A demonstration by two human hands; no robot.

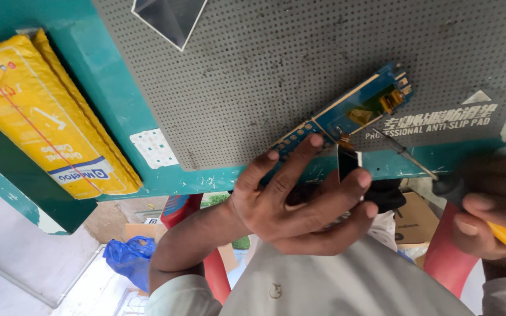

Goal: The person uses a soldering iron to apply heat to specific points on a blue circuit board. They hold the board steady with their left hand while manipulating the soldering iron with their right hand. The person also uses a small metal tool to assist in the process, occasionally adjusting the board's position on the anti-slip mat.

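Board [346, 111] — a narrow blue circuit strip with gold contacts and an amber flex at its far end — lies at a slant on the grey perforated mat [253, 76], near the mat's edge closest to the person. The left hand [300, 202] pins its near end: the forefinger tip presses on the strip, while thumb and the other fingers are clamped on a small dark, glossy panel [348, 164] held upright just beside it, seemingly tied to the strip by a short amber ribbon. The right hand [493, 225] is closed around the yellow handle of a screwdriver [408, 155], whose thin metal shaft reaches in with its tip just at the strip's edge.

To do this well, I'd judge the tip should go in light and nearly flat — the ribbon looks easy to tear, so the panel wants no twist or pull. The forefinger should keep steady pressure so the strip doesn't skate, and the tip should stay clear of the gold pads.

Counted: one board, one panel, one screwdriver, one mat, one clear triangular sheet [170, 20] at the mat's far side, and one yellow packet [48, 117] on the teal bench [98, 70], well apart from the work.
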